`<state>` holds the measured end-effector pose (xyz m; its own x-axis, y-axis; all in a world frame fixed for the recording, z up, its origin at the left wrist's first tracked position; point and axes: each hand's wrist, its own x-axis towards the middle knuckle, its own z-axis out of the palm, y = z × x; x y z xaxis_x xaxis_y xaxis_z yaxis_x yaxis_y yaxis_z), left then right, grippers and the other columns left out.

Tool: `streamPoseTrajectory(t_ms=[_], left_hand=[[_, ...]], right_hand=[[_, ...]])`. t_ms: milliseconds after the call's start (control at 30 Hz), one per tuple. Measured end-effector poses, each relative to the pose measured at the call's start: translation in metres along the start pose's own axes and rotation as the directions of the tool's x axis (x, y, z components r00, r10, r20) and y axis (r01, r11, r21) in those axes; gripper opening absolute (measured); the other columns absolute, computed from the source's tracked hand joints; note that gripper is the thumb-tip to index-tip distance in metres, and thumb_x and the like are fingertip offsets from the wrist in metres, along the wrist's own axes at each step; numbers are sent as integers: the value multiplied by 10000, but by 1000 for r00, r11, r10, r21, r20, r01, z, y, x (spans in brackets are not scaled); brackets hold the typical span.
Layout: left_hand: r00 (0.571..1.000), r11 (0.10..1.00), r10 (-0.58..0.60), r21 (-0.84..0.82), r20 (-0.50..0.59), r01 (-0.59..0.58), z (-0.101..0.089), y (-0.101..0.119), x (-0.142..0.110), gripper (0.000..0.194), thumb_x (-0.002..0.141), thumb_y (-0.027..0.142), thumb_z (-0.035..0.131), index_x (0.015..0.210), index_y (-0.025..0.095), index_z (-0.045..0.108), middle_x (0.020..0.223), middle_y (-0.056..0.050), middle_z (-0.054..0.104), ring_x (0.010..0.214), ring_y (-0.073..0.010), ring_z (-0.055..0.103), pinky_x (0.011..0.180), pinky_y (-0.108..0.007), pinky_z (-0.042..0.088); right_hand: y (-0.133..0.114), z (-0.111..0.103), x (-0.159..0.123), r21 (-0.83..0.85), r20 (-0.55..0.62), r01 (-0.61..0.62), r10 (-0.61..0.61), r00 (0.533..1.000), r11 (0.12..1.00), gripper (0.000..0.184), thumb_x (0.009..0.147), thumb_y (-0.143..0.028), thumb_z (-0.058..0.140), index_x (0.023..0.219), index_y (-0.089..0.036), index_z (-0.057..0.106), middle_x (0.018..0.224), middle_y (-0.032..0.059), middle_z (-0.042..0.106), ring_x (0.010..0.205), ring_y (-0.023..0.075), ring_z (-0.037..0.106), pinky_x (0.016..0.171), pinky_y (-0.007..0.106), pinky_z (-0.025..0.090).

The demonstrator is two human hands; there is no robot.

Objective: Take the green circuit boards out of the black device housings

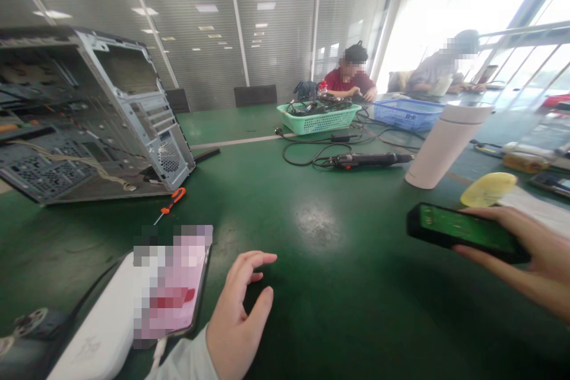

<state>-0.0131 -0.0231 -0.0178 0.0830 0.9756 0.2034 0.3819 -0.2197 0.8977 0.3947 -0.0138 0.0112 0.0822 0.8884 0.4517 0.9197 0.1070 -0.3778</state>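
My left hand [243, 312] hovers at or just above the green table, its fingers loosely curved and apart, with nothing in them. Close to its left lie a phone [196, 309] with a pink screen, partly blurred out, and a white power bank [102, 320]. A white cable plug sits at the phone's lower end. On the right, my right hand [534, 261] grips a thick black phone [467, 230] with a lit green screen. The thumb and fingers hold it by its edges above the table. An orange-handled screwdriver [173, 200] rests beyond the pink phone.
An opened computer case [164, 154] stands at left. Further back are an electric screwdriver [369, 160] with its cord, a pale tumbler [439, 148], a green basket [318, 123] of cables and a blue basket [409, 116]. Two people sit at the far side.
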Motion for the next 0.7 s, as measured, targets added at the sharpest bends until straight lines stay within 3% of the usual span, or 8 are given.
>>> streamPoseTrajectory(t_ms=[100, 167, 300, 467, 700], left_hand=[[1000, 1000, -5, -10, 5, 5, 1, -2, 1, 314, 824, 209, 508, 1122, 257, 598, 1203, -80, 594, 1140, -272, 567, 965, -475, 465], [1000, 1000, -11, -15, 8, 11, 1, -3, 0, 379, 833, 209, 507, 1206, 264, 548, 1240, -84, 584, 1164, -270, 555, 973, -480, 456], [1000, 999, 13, -34, 13, -12, 2, -4, -3, 569, 849, 244, 535, 1392, 304, 374, 1360, -85, 527, 1282, -275, 468, 972, -471, 456], [998, 999, -6, -31, 61, 8, 1, -2, -3, 493, 833, 289, 599, 1313, 286, 490, 1323, -76, 589, 1216, -282, 542, 1016, -490, 416], [997, 995, -72, -61, 26, 73, 3, -1, 0, 490, 785, 337, 645, 1261, 236, 579, 1288, -98, 632, 1156, -291, 590, 990, -479, 448]], right_hand=[[-75, 22, 0, 155, 67, 291, -304, 950, 944, 451, 874, -608, 531, 1132, -238, 523, 1055, 82, 574, 867, 177, 593, 717, 294, 502], [-120, 34, -3, 248, 150, 331, -374, 915, 910, 315, 909, -390, 536, 1177, -236, 480, 1117, 62, 539, 952, 159, 571, 787, 268, 500], [-176, 56, -10, 401, 233, 349, -463, 855, 847, 365, 861, -165, 558, 1195, -234, 428, 1165, 41, 497, 1036, 148, 517, 873, 269, 482], [-186, 75, -16, 458, 147, 384, -494, 857, 802, 498, 831, -123, 581, 1253, -245, 347, 1176, 42, 482, 1070, 147, 501, 892, 267, 483], [-174, 75, -12, 405, 90, 540, -620, 779, 738, 277, 940, -273, 519, 1200, -242, 429, 1133, 53, 499, 970, 157, 518, 794, 274, 475]])
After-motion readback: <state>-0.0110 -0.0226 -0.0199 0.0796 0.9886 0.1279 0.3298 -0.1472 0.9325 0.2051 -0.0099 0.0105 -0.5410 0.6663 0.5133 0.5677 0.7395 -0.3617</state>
